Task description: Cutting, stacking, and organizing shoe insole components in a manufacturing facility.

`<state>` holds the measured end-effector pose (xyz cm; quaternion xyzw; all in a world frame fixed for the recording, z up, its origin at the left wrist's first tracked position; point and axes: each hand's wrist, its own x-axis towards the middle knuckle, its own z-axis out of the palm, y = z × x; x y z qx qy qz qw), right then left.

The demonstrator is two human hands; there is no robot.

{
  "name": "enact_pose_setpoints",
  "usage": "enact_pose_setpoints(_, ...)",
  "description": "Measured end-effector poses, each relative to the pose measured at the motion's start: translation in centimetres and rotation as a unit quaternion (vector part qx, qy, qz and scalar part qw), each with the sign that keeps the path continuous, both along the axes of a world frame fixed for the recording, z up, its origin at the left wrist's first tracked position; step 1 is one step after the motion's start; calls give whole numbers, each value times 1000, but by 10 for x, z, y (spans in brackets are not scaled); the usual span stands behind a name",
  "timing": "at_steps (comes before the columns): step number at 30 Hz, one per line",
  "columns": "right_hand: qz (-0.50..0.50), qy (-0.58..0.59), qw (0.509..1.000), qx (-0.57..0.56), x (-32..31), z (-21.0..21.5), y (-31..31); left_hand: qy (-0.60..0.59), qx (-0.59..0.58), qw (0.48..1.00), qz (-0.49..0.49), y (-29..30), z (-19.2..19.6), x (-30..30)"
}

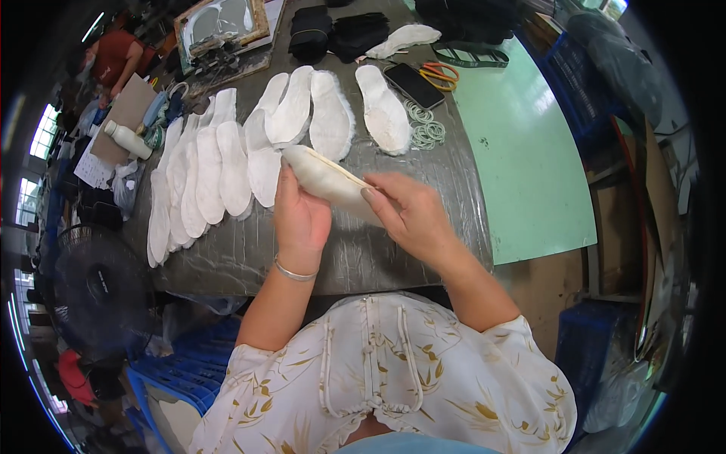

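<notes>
Between my two hands, above the table's near part, is a cream-white insole point(333, 180), bent lengthwise so that its long edge faces up. My left hand point(301, 212) grips its far left end, thumb on the side. With thumb and fingers, my right hand point(404, 208) pinches the nearer right end. Just beyond lie white fleecy insoles: a pair point(291, 106), a single one point(330, 113) with a fluffy edge, and another point(383, 110) farther right. To the left, several more insoles point(208, 170) overlap in a row.
A black phone point(414, 85), orange-handled scissors point(440, 74) and pale green rings point(426, 129) lie toward the back right. A green board point(529, 166) covers the right side. Black bundles point(310, 34) sit at the back. A fan point(98, 284) stands left; another person point(117, 64) is farther off.
</notes>
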<state>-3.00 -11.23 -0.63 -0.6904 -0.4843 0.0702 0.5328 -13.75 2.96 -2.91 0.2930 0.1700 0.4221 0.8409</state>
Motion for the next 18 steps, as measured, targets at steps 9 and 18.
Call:
enact_pose_setpoints(9, 0, -94, 994, 59, -6, 9, 26, -100, 57, 986, -118, -6, -7, -4)
enact_pose_setpoints(18, -1, -116, 992, 58, 4, 6, 24, -1, 175, 981, -83, -4, 1, -5)
